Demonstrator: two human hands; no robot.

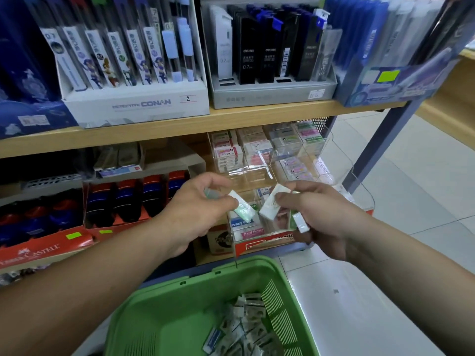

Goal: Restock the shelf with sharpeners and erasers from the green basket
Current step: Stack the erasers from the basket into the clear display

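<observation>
1. Head view, near: green basket (154, 317) sits lowest in frame, right under both forearms. I count a loose heap of small wrapped packets (246, 327) in its near-right corner. They look like erasers, but the print is too blurred to read. Plenty of stock left, so I judge the restock partway done.
2. Left hand (198, 209), mid-frame: thumb and fingertips pinch one wrapped eraser (243, 205) by its end. The free end points right, toward the other hand and the case behind.
3. Right hand (321, 217), just right of it: fingers curled round a white eraser (270, 206) held up at the fingertips. A second eraser (300, 222) is tucked lower in the same hand. My guess is the right hand holds the supply and the left takes pieces one at a time to place.
4. Beyond the hands: clear acrylic case (270, 160) on the lower shelf (154, 132), its compartments stacked with boxed erasers. The near-front cell shows "Hard Eraser" labels, the likely target.
5. Left on that shelf: red tray (38, 247) of red, blue and black items, possibly sharpeners. I cannot tell.
6. Far: upper shelf carries lead refill boxes (133, 60), not part of this job.
</observation>
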